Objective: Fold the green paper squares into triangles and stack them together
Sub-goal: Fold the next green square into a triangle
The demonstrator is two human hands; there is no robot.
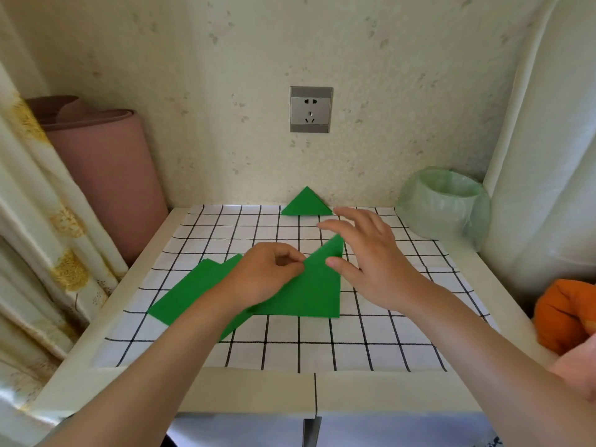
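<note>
Both hands are working over the checked cloth (371,333), and I am watching the left hand (267,275) curling its fingers and pinching the sloped edge of the near triangle (309,291). I am seeing the right hand (371,253) hovering open, fingers spread, with its thumb touching that triangle's right edge near the top corner. The near triangle is lying mid-cloth, its top tip lifting slightly. Its left part is overlapping the squares (190,291), which are sitting in a loose pile under the left forearm. The far triangle (306,203) is resting flat at the cloth's back edge, against the wall below the socket (311,109). A lined bin (445,204) is standing at the back right.
</note>
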